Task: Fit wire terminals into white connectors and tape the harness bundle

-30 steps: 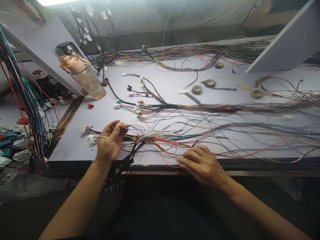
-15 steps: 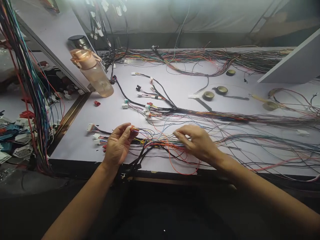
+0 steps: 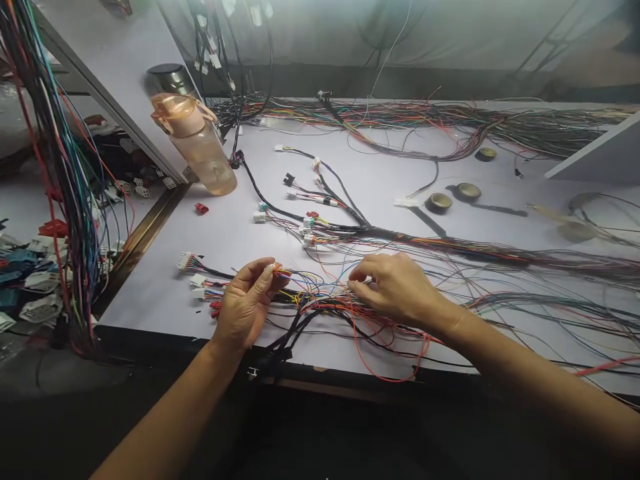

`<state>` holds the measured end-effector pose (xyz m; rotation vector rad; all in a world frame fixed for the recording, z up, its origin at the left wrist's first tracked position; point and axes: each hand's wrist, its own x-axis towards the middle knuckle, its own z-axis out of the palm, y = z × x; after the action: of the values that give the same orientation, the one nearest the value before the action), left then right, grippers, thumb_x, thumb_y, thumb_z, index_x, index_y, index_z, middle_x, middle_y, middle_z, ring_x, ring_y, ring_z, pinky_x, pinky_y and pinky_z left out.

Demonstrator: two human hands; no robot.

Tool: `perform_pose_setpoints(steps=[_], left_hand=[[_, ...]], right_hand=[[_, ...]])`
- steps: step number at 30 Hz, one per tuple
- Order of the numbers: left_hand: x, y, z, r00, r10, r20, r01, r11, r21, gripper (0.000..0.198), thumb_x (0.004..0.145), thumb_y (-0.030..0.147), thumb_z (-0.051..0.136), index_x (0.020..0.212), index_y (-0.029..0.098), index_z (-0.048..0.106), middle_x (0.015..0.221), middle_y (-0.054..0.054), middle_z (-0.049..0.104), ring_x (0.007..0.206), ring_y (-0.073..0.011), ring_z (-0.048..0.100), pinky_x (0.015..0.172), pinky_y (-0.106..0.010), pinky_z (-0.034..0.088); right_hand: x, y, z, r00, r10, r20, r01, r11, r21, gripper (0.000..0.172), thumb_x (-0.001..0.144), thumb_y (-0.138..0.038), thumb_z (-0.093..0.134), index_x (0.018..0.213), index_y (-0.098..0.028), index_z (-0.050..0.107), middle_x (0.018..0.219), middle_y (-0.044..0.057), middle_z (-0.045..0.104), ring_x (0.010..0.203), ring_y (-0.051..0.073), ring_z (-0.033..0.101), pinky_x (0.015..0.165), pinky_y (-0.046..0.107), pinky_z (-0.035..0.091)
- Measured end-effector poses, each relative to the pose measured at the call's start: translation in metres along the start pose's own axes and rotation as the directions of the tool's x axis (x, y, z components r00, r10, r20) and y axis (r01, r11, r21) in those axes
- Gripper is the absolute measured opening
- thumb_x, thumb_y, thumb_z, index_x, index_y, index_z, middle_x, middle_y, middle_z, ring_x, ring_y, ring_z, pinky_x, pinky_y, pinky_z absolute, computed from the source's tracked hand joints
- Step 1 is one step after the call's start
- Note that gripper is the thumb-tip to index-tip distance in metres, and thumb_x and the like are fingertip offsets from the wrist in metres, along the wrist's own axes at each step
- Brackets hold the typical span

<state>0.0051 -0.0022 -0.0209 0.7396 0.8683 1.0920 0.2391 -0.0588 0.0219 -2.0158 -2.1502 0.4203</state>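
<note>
My left hand (image 3: 249,298) pinches a small orange-and-white connector (image 3: 277,269) between thumb and fingers. Thin coloured wires run from this connector to the right, into a loose wire bundle (image 3: 325,293). Over that bundle my right hand (image 3: 395,288) is closed, thumb and forefinger together at the wires; what lies between the fingertips is too small to make out. Left of my left hand are a white connector (image 3: 185,261) on a black-sleeved branch and other white connectors (image 3: 199,287). A red connector (image 3: 215,309) sits beside my left wrist.
Behind my hands lies a taped wire harness (image 3: 390,235) with branched connectors. A bottle (image 3: 203,150) stands at the back left, near a loose red connector (image 3: 201,209). Tape rolls (image 3: 439,203) lie at the right. Hanging wires (image 3: 65,167) and a connector pile (image 3: 30,287) are at far left.
My view has shifted, so the table appears further right and slightly lower. My right hand has moved a little closer to my left hand, which still pinches the connector.
</note>
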Motion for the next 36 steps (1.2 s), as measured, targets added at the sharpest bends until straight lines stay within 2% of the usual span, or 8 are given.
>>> perform_pose_setpoints(steps=[4,10,15,20,24,28,33,36], left_hand=[[0.000,0.001,0.002,1.000,-0.014,-0.018,0.014,1.000,-0.001,0.020,0.071,0.024,0.079,0.088,0.018,0.072,0.086,0.000,0.071,0.079,-0.0103,0.068,0.079,-0.024,0.056],[0.002,0.003,0.006,0.998,-0.025,-0.056,0.026,1.000,0.002,0.021,0.070,0.022,0.080,0.088,0.018,0.071,0.086,0.000,0.071,0.079,-0.0100,0.068,0.078,-0.024,0.056],[0.005,0.008,0.017,0.993,-0.043,-0.110,0.040,0.999,-0.026,0.020,0.071,0.018,0.078,0.089,0.016,0.070,0.084,-0.001,0.071,0.078,-0.0104,0.067,0.079,-0.026,0.056],[0.009,0.005,0.020,0.988,-0.071,-0.141,0.066,0.997,-0.042,0.015,0.075,0.015,0.074,0.089,0.015,0.069,0.084,-0.002,0.072,0.079,-0.0108,0.068,0.082,-0.028,0.055],[0.008,0.004,0.019,0.984,-0.101,-0.144,0.093,0.994,-0.063,0.015,0.076,0.012,0.071,0.090,0.015,0.068,0.086,-0.002,0.071,0.078,-0.0103,0.067,0.081,-0.027,0.056],[0.005,0.006,0.019,0.988,-0.105,-0.112,0.101,0.994,-0.047,0.016,0.076,0.013,0.071,0.091,0.015,0.069,0.088,-0.002,0.071,0.080,-0.0109,0.068,0.079,-0.026,0.056],[0.002,0.010,0.015,0.990,-0.117,-0.084,0.118,0.993,0.012,0.019,0.074,0.018,0.074,0.093,0.017,0.068,0.091,-0.002,0.069,0.077,-0.0139,0.068,0.069,-0.026,0.057],[0.000,0.010,0.011,0.990,-0.113,-0.082,0.116,0.993,0.032,0.020,0.075,0.020,0.074,0.094,0.017,0.068,0.094,-0.002,0.068,0.073,-0.0119,0.067,0.067,-0.024,0.056]], right_hand=[[0.006,-0.007,0.014,0.999,0.041,0.024,-0.041,0.999,0.021,0.017,0.085,-0.032,0.056,0.079,-0.023,0.069,0.086,0.000,0.068,0.080,0.016,0.060,0.076,0.033,0.032],[-0.004,0.008,0.011,0.997,0.063,-0.037,-0.060,0.994,0.095,0.015,0.089,-0.028,0.055,0.083,-0.022,0.068,0.078,-0.002,0.069,0.067,0.013,0.059,0.064,0.028,0.034],[-0.047,0.028,-0.007,0.971,-0.168,-0.171,0.177,0.983,0.040,0.011,0.092,-0.022,0.053,0.090,-0.020,0.064,0.082,0.000,0.068,0.071,0.014,0.059,0.070,0.028,0.037],[-0.069,0.018,-0.022,0.893,-0.318,-0.320,0.348,0.937,0.037,0.008,0.093,-0.017,0.054,0.092,-0.018,0.061,0.080,0.001,0.065,0.069,0.011,0.055,0.070,0.026,0.038],[-0.061,-0.001,-0.022,0.866,-0.350,-0.357,0.402,0.912,0.082,0.007,0.091,-0.016,0.056,0.086,-0.017,0.061,0.074,-0.001,0.063,0.064,0.010,0.054,0.067,0.025,0.038],[-0.041,-0.017,-0.012,0.860,-0.332,-0.387,0.409,0.903,0.134,0.016,0.092,-0.024,0.057,0.078,-0.018,0.060,0.068,-0.001,0.062,0.059,0.010,0.052,0.063,0.026,0.037],[-0.014,-0.030,0.002,0.801,-0.404,-0.442,0.447,0.894,-0.009,0.019,0.093,-0.022,0.054,0.076,-0.017,0.061,0.068,0.000,0.062,0.060,0.011,0.052,0.061,0.028,0.035],[-0.005,-0.033,0.006,0.785,-0.432,-0.444,0.445,0.892,-0.081,0.024,0.094,-0.021,0.052,0.072,-0.017,0.060,0.064,-0.001,0.059,0.055,0.010,0.048,0.059,0.028,0.033]])
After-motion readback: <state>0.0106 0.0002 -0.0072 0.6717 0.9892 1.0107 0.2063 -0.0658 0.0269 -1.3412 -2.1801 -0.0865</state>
